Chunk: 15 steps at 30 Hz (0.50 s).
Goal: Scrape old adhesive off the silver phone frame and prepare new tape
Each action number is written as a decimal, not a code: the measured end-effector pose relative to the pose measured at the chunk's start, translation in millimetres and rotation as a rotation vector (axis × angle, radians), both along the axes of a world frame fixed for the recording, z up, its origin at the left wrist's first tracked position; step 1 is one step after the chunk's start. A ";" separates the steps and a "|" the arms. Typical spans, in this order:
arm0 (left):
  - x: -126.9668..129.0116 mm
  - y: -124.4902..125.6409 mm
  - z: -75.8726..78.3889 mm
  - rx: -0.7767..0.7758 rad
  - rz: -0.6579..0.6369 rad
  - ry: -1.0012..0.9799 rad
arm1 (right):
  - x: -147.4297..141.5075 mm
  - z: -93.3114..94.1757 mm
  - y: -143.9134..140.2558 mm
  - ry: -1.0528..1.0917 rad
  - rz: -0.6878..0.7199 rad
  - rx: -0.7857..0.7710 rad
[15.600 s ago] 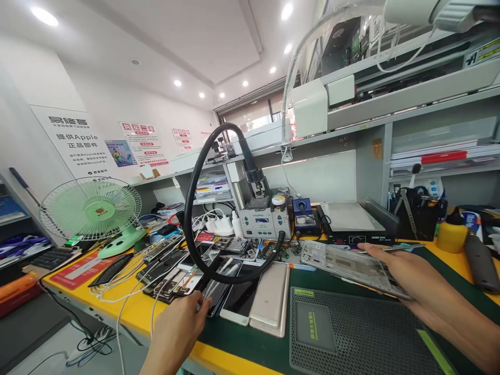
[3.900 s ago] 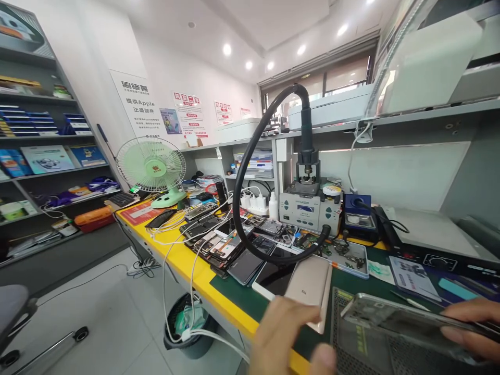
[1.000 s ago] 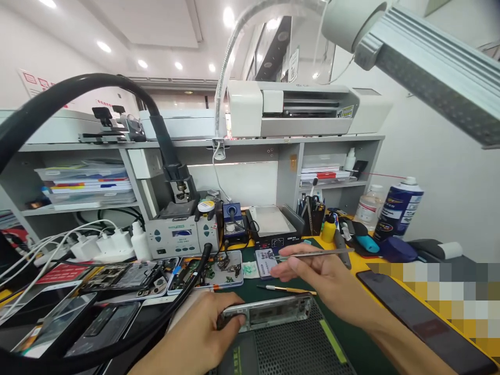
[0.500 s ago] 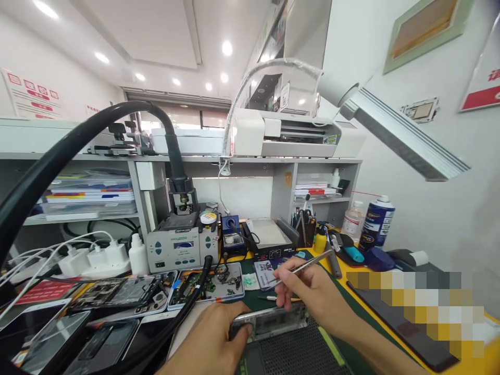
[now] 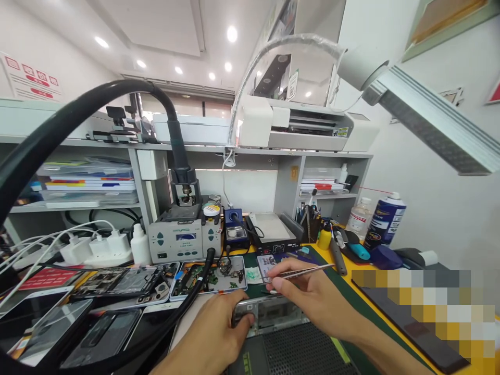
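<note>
My left hand (image 5: 219, 327) grips the left end of an opened phone body (image 5: 275, 314), thumb in front and fingers over the top edge. The phone body is tilted up on a dark perforated pad (image 5: 308, 350), its silvery inside partly showing. Metal tweezers (image 5: 307, 271) are pinched in my right hand (image 5: 314, 294), just above the phone's right part. Their tips point left; whether they touch anything I cannot make out. Behind them lie a card with small parts (image 5: 267, 262) and a white patch with green bits (image 5: 255, 275).
A rework station (image 5: 185, 240) stands behind, its black hose (image 5: 195, 298) arching across the left. A tray (image 5: 245, 284) holds circuit boards. Several phones (image 5: 103, 333) lie at left. Farther back is a heating plate (image 5: 269, 227); a spray can (image 5: 386, 219) stands at right.
My right hand has shifted slightly right and the tweezers now lie flatter. My left hand still grips the phone body. The whole view has shifted a little.
</note>
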State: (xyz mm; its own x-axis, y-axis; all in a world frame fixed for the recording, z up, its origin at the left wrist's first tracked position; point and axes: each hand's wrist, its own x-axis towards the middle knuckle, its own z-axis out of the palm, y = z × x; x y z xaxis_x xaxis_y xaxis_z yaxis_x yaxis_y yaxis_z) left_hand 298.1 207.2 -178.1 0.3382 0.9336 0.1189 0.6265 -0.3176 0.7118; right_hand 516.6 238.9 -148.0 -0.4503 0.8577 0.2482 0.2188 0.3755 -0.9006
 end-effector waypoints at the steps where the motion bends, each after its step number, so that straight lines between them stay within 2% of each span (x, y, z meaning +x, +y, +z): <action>1: -0.4 0.4 -1.1 -0.002 -0.002 -0.004 | 1.8 -1.4 -1.0 -0.006 -0.010 0.007; 9: -5.7 3.9 -11.4 -0.019 0.002 0.009 | 0.2 -8.1 -9.4 -0.050 -0.048 0.128; 15: -8.0 2.1 -8.1 -0.034 -0.041 -0.018 | -1.7 -14.4 -21.0 -0.159 0.009 0.208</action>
